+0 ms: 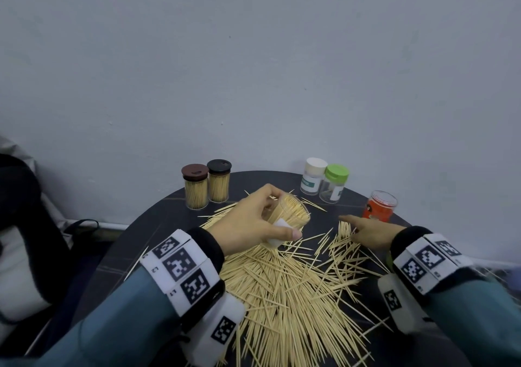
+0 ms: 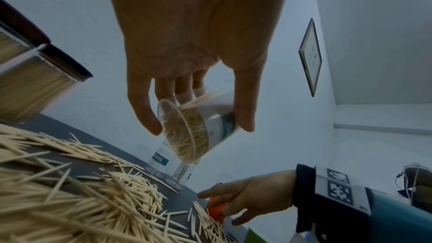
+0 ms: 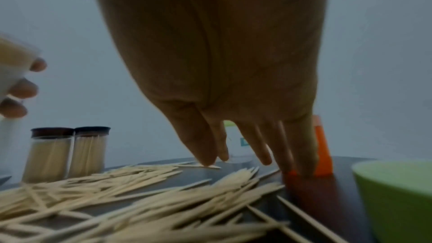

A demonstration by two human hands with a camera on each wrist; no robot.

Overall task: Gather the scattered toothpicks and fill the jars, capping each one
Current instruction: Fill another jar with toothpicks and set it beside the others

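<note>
Toothpick-filled jar (image 1: 284, 214) tilted in left hand (image 1: 248, 223) above scattered toothpicks (image 1: 282, 287)

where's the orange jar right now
In the head view the orange jar stands uncapped at the table's far right edge, right of the green-lidded jar and just beyond the right hand.

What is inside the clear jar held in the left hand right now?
The clear jar in the left hand is packed with toothpicks, their tips showing at its open mouth. Its label and the fingers cover the lower part, so the bottom cannot be seen.
</note>
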